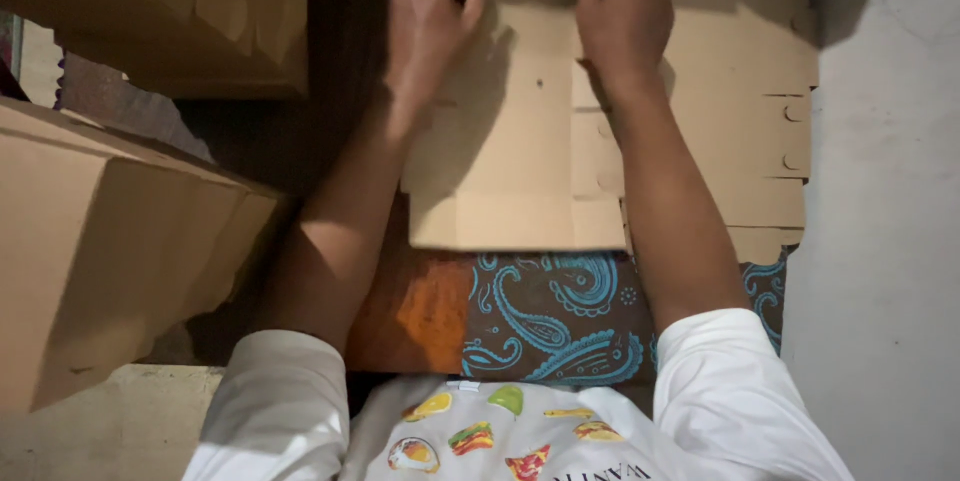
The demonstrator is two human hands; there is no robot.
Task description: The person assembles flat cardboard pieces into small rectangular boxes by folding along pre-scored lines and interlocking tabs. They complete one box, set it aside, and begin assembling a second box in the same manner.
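A flat, die-cut brown cardboard blank (500, 171) lies in front of me on a patterned cloth. My left hand (425, 16) rests palm-down on its far left part, thumb hooked over a raised flap edge. My right hand (622, 16) is curled with fingers pressing down on the far part of the same blank. More flat cardboard blanks (745, 91) with round tab cut-outs lie underneath, spreading to the right.
A large closed cardboard box (100, 241) stands at my left, another box (190, 11) at the upper left. The brown, orange and teal paisley cloth (545, 316) covers the ground near me. A bare grey floor (880, 241) runs along the right.
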